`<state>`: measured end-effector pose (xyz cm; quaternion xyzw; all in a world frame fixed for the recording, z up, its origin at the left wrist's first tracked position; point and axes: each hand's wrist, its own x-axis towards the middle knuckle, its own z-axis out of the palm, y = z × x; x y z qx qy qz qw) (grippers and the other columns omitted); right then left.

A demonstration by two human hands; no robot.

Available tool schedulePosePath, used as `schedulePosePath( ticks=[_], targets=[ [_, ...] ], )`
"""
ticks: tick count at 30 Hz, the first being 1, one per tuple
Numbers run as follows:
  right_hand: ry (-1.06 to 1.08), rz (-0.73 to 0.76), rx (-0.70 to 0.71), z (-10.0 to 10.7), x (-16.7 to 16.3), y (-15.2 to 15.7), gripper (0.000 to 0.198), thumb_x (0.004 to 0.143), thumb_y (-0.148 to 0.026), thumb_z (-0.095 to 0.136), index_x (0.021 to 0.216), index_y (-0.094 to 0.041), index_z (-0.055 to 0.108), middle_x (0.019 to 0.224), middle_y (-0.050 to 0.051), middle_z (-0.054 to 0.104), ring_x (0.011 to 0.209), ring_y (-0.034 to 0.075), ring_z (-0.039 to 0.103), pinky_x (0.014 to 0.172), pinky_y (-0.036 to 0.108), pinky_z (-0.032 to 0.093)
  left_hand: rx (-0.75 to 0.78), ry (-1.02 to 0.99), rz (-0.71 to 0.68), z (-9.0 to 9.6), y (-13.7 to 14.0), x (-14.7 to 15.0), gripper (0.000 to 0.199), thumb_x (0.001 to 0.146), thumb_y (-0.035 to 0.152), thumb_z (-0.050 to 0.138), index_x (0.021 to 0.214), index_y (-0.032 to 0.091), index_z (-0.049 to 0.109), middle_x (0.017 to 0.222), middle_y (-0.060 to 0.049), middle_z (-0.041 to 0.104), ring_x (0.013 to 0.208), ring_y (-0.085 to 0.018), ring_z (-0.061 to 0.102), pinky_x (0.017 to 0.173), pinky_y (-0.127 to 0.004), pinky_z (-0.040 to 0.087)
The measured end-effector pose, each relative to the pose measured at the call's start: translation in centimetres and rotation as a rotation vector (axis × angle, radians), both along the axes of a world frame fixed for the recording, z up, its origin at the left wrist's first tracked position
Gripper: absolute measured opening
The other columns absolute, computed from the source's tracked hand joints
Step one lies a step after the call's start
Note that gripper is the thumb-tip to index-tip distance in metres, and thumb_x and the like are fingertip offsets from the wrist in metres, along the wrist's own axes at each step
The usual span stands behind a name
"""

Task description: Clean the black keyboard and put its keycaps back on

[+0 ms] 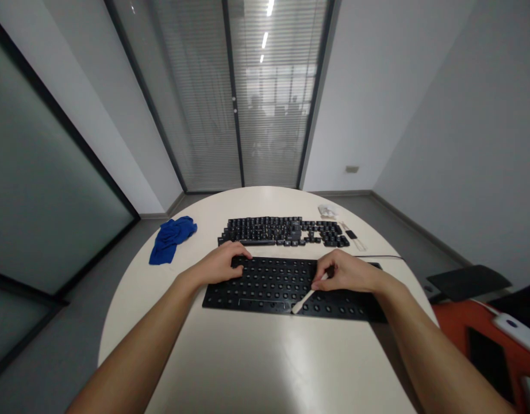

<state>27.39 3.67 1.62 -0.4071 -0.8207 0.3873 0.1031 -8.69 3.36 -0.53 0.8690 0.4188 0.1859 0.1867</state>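
A black keyboard base point(273, 287) with its keycaps off lies across the table in front of me. My left hand point(219, 263) rests over its left end, thumb and forefinger apart and touching the base. Pinched in my right hand point(340, 272) is a small white brush point(303, 301), slanting down to the left. The brush's wider tip is at the near edge of the base, right of the long bar. Behind the base, the loose black keycaps point(265, 230) are laid out in keyboard order.
A blue cloth point(172, 238) lies at the table's left. Toward the back right are a clear plastic bag point(327, 211) and a wire keycap puller point(352, 234). A black cable point(383, 256) runs off the right edge. An orange chair point(457, 328) stands at the right.
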Motion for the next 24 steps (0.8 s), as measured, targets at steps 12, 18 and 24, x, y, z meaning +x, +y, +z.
schedulePosePath(
  ticks=[12, 18, 24],
  targets=[
    [-0.038, -0.027, 0.082, 0.01, -0.27, 0.21, 0.037, 0.078, -0.056, 0.074, 0.080, -0.020, 0.081, 0.074, 0.003, 0.076, 0.065, 0.018, 0.063, 0.059, 0.027, 0.042, 0.012, 0.007, -0.008, 0.17, -0.05, 0.11, 0.033, 0.079, 0.013, 0.061, 0.110, 0.023, 0.068, 0.110, -0.004, 0.067, 0.108, -0.024, 0.058, 0.098, -0.040, 0.047],
    [-0.027, -0.037, 0.137, -0.19, -0.47, 0.37, 0.037, 0.079, -0.056, 0.072, 0.080, -0.020, 0.080, 0.074, 0.003, 0.075, 0.067, 0.018, 0.063, 0.061, 0.027, 0.042, 0.013, -0.003, -0.012, 0.33, -0.09, 0.19, 0.033, 0.079, 0.011, 0.061, 0.109, 0.023, 0.068, 0.109, -0.004, 0.068, 0.108, -0.024, 0.058, 0.099, -0.040, 0.046],
    [-0.002, -0.031, 0.179, -0.25, -0.60, 0.45, 0.036, 0.082, -0.056, 0.071, 0.082, -0.020, 0.080, 0.075, 0.003, 0.076, 0.066, 0.018, 0.064, 0.061, 0.027, 0.042, 0.002, -0.007, -0.010, 0.32, -0.07, 0.20, 0.034, 0.078, 0.012, 0.061, 0.109, 0.024, 0.068, 0.109, -0.004, 0.068, 0.108, -0.025, 0.058, 0.099, -0.040, 0.046]
  ],
)
